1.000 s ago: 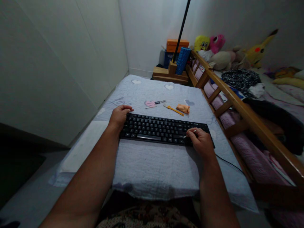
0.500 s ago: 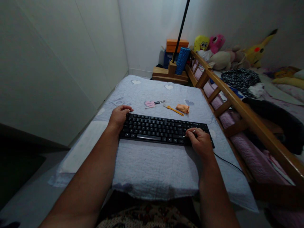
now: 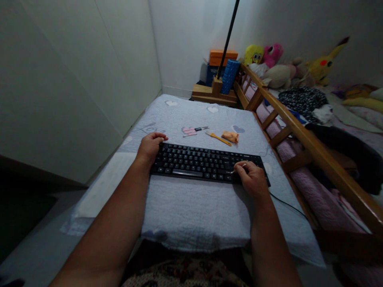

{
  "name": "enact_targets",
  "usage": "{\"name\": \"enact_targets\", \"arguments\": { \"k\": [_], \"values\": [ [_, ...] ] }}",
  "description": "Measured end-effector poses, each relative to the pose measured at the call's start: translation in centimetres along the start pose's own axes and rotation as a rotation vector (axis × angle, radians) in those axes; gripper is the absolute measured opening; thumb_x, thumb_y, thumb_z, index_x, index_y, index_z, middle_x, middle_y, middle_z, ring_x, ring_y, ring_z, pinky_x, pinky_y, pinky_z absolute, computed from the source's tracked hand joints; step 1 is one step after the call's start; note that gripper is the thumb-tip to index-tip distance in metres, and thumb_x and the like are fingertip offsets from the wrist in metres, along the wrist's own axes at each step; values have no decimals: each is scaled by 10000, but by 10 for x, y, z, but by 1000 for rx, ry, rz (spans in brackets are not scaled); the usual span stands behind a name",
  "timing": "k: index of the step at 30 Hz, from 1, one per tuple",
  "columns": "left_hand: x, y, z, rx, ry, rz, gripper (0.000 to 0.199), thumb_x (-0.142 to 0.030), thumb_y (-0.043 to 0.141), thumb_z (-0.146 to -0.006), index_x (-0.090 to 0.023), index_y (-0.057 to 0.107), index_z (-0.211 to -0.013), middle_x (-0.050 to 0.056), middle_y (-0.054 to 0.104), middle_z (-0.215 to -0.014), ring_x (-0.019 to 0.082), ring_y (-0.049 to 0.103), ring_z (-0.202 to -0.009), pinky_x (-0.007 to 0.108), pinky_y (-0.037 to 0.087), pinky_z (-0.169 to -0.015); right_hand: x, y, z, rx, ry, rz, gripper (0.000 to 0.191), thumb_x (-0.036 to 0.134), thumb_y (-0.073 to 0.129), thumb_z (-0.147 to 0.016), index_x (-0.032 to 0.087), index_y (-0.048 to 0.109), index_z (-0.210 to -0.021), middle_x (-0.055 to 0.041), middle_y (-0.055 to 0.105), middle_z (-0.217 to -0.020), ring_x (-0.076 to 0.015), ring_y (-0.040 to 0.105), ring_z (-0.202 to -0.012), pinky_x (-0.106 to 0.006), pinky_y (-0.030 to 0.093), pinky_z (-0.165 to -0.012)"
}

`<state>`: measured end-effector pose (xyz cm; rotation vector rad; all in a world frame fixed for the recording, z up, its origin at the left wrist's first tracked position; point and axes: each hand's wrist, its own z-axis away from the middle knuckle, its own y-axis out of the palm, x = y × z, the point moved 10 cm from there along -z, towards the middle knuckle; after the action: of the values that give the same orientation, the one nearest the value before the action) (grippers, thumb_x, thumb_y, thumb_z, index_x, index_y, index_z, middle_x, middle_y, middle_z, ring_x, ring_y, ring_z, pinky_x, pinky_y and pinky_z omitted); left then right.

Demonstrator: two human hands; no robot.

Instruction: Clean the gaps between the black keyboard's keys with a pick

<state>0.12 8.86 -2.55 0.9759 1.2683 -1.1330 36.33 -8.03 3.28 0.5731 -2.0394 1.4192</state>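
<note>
A black keyboard (image 3: 191,161) lies flat on the cloth-covered table (image 3: 194,207). My left hand (image 3: 151,146) is at its upper left corner, fingers curled against the edge, with the undersides of the fingers hidden. Over the keyboard's right part, my right hand (image 3: 251,175) pinches a thin white cotton swab (image 3: 233,172). One swab end points down left at the keys near the number pad; the other sticks up above the fingers. Behind the keyboard lie a pink-and-black tool with a metal tip (image 3: 195,130), another small swab-like stick (image 3: 190,134), a yellow-handled tool (image 3: 220,139) and a crumpled orange cloth (image 3: 230,137).
The keyboard's cable (image 3: 289,205) runs right toward a wooden bed rail (image 3: 299,127). Plush toys (image 3: 281,75) and clothes lie on the bed. At the far end stand a wooden base (image 3: 214,93) with a black pole, a blue roller (image 3: 229,75) and boxes. A pale panel (image 3: 80,79) borders the left.
</note>
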Motion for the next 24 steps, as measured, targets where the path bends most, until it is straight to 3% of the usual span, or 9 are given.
{"name": "enact_targets", "arguments": {
  "k": [15, 24],
  "values": [
    [-1, 0, 2, -8, -17, 0, 112, -186, 610, -645, -186, 662, -745, 57, 714, -837, 230, 636, -859, 377, 461, -863, 1, -2, -1, -63, -32, -11, 228, 352, 559, -881, 214, 720, -799, -87, 719, -887, -262, 654, -884, -402, 474, -828],
    [0, -1, 0, -4, 1, -7, 118, -192, 607, -643, -185, 666, -745, 59, 718, -849, 221, 625, -838, 365, 449, -857, 4, 2, -1, -37, -36, -10, 223, 334, 550, -882, 209, 718, -807, -87, 713, -876, -262, 652, -878, -403, 475, -821]
  ]
}}
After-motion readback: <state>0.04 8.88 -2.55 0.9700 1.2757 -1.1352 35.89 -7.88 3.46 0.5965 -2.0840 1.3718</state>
